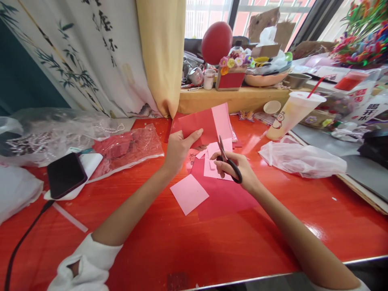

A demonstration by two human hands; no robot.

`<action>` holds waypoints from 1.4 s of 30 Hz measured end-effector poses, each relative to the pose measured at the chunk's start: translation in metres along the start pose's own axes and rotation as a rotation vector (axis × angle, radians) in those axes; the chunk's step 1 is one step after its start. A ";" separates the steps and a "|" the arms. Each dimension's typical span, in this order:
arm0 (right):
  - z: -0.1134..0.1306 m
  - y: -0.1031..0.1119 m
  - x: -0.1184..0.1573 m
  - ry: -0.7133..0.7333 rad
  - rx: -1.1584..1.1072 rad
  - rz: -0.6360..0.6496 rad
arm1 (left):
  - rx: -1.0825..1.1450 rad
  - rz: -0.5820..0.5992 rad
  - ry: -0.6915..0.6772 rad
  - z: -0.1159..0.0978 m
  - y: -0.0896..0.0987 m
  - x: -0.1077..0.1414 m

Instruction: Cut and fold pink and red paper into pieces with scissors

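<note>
My left hand [178, 147] pinches a sheet of red paper [203, 123], with a pink paper [222, 117] showing along its right side. Black-handled scissors [222, 150] are in my right hand [242, 167], their blades pointing up beside the pink paper's lower edge. Below them, pink pieces [210, 173] lie on a larger dark red sheet [224, 202]. A pink square [189, 194] rests flat on the table nearer to me, its right corner over the dark red sheet.
On the left are a phone [66, 175] with a cable and a clear plastic bag [130, 147]. A drink cup [292, 115] with a red straw and a crumpled plastic bag [303, 157] stand right. Behind, a cluttered ledge [206, 99] holds a red balloon [217, 42].
</note>
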State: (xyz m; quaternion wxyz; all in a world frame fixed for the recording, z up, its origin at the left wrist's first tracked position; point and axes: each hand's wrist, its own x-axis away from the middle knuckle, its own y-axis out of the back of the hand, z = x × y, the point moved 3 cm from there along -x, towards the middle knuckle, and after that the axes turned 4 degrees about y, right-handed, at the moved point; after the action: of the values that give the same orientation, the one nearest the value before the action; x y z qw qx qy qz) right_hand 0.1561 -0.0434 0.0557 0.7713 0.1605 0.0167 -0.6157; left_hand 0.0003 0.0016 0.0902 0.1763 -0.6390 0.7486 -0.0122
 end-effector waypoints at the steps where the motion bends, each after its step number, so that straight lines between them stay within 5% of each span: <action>1: 0.001 0.001 0.000 0.007 -0.007 -0.015 | 0.006 0.006 0.006 0.001 -0.002 0.002; 11: 0.002 0.001 0.000 0.046 -0.047 -0.035 | 0.037 -0.066 0.010 0.004 -0.012 0.012; 42: 0.004 0.004 -0.001 0.009 -0.031 -0.030 | 0.068 -0.007 -0.021 0.007 -0.011 0.010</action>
State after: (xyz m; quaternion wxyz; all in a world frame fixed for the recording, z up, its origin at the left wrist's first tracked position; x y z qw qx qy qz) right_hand 0.1586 -0.0429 0.0605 0.7642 0.1513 0.0321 -0.6261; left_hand 0.0115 -0.0089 0.0840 0.2059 -0.6352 0.7437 -0.0314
